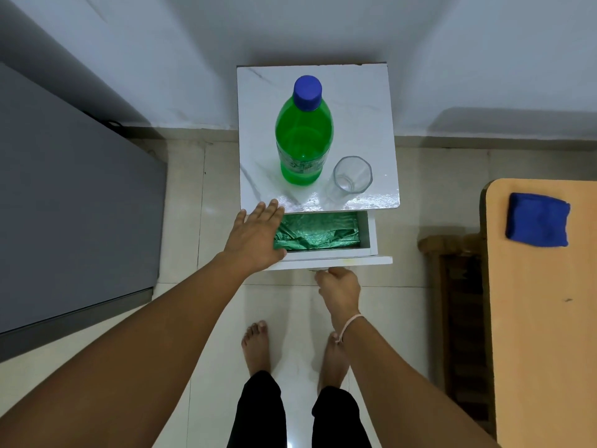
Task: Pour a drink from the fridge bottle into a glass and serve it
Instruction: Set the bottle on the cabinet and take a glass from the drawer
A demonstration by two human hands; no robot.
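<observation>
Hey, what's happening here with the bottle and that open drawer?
A person stands barefoot at a small white side table. Its drawer is pulled out, showing green plastic sheeting. The right hand is at the drawer front, and the left hand reaches flat over the drawer's left side. On top, the green bottle is capped and the glass is empty, so nothing is poured yet.

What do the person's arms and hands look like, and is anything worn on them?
Both forearms are bare, with no sleeves in view. The left hand has no ring, watch or glove. The right hand is also ungloved, and a thin pale thread band is tied around its wrist. No other markings show.
</observation>
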